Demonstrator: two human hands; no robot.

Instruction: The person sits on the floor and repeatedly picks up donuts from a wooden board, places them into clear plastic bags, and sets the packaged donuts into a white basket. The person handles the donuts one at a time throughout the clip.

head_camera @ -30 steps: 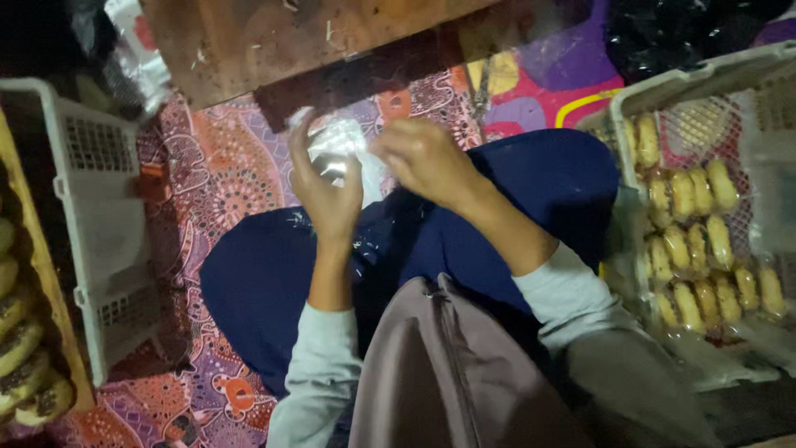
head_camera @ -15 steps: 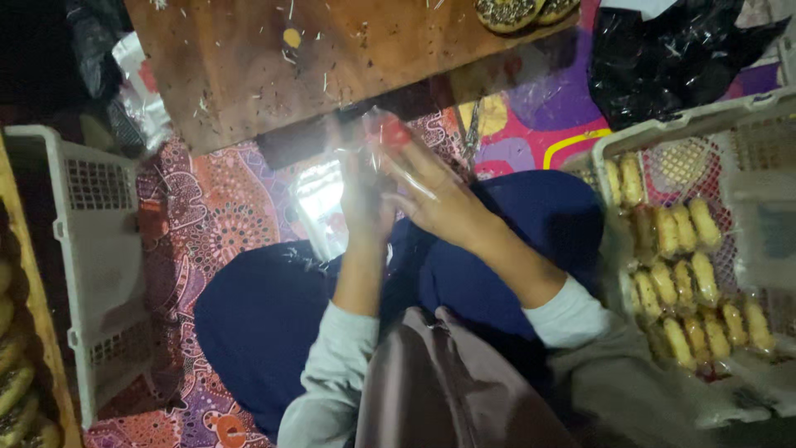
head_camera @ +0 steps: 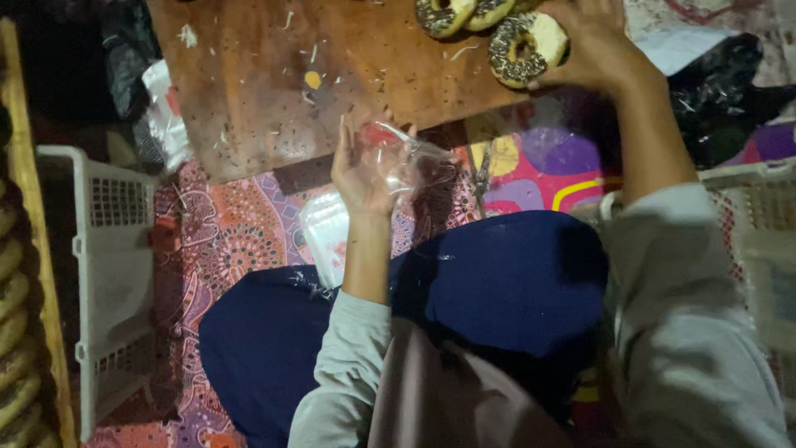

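My left hand [head_camera: 358, 170] holds a small clear plastic bag [head_camera: 406, 162] open in front of me, just below the edge of a low wooden board [head_camera: 274, 83]. My right hand [head_camera: 593, 46] reaches far up onto the board and grips a white-glazed doughnut with dark sprinkles [head_camera: 524, 46]. Two more sprinkled doughnuts [head_camera: 460, 12] lie next to it at the top edge. I sit with dark blue cloth over my knees [head_camera: 497, 282].
A white plastic crate [head_camera: 112, 282] stands at the left, beside a tray with a row of baked pieces [head_camera: 12, 332]. Another white crate [head_camera: 763, 232] sits at the right. A stack of clear bags [head_camera: 323, 232] lies on the patterned mat. Black plastic [head_camera: 721, 83] lies at the upper right.
My right hand left the bag and reached up to the doughnut on the board. The left hand now holds the bag alone. The view tilted up toward the board.
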